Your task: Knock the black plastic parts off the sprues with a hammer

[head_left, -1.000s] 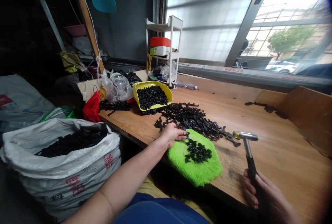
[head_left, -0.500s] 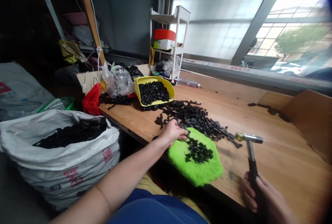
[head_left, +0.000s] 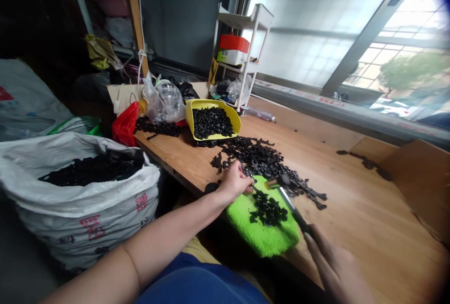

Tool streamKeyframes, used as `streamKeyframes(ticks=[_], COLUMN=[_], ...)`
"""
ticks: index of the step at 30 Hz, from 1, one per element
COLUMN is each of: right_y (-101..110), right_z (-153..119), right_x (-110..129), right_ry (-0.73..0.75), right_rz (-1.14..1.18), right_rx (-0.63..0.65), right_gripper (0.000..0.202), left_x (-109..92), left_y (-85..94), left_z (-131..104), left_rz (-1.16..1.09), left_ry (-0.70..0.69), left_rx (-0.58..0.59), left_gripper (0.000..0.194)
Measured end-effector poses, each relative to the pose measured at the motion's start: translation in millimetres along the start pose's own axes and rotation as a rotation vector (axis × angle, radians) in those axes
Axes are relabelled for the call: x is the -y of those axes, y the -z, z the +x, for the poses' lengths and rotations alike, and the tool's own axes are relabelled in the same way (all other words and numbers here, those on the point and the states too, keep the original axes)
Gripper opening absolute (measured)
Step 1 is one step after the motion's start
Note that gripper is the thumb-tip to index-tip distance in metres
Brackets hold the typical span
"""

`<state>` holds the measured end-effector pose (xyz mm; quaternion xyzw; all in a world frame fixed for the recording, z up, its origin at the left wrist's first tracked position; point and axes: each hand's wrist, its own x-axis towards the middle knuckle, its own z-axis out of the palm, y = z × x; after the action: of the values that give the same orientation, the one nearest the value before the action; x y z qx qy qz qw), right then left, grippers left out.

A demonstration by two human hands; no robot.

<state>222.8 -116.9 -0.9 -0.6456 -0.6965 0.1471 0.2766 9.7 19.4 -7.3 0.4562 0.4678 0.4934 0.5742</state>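
Observation:
My left hand (head_left: 236,182) pinches a small black strip with rounded ends over the left edge of a fluffy green cloth (head_left: 260,243). A hammer (head_left: 293,208) is gripped by its dark handle in my right hand (head_left: 328,254), its blurred head above the cloth's upper right part, close to the left fingers. On the cloth lies a cluster of small black pieces (head_left: 269,209). Just behind it, a loose heap of black strips (head_left: 260,156) spreads over the wooden table. How far the hammer head is from the held strip I cannot tell.
A yellow scoop (head_left: 236,130) full of small black pieces stands behind the heap. At the left, a white woven sack (head_left: 116,205) holds more black pieces. Plastic bags (head_left: 165,102) and a white shelf rack (head_left: 242,60) stand at the back. A few black pieces (head_left: 367,159) lie far right.
My right hand has swung the hammer left, from over the bare table to above the green cloth. My left hand keeps its pinch in nearly the same place. The view has shifted slightly.

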Motion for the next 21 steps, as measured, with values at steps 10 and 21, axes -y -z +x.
streamKeyframes(ticks=[10, 21], right_y=[0.2, 0.5], right_z=[3.6, -6.9], right_x=[4.5, -12.3], right_ry=[0.021, -0.037], right_rz=[-0.197, -0.056], right_rx=[0.054, -0.005], right_gripper=[0.035, 0.038], left_x=[8.4, 13.0], left_y=[1.8, 18.8], left_z=[5.3, 5.2], left_rz=[-0.001, -0.460], left_ry=[0.008, 0.108], left_rx=[-0.022, 0.070], left_gripper=[0.035, 0.033])
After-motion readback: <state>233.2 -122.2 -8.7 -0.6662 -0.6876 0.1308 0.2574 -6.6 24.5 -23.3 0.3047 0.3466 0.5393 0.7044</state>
